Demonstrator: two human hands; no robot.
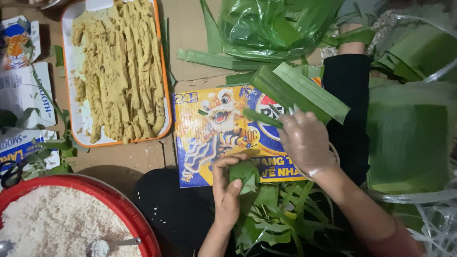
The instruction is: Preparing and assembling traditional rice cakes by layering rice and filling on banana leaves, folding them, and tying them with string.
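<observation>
Green leaf strip (261, 117) between hands (266, 162)

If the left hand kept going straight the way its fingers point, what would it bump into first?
The left hand, holding a folded green leaf, points up the picture. It would probably meet the colourful printed cardboard first, though height above it is hard to judge.

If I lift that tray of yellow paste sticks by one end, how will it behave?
Probably heavy for its size: the white tray with orange rim is packed nearly full with yellow paste sticks. The sticks look soft and crumbly, with bits scattered beside them, so they may break. The tray's rim is shallow, so tilting could slide them off.
</observation>
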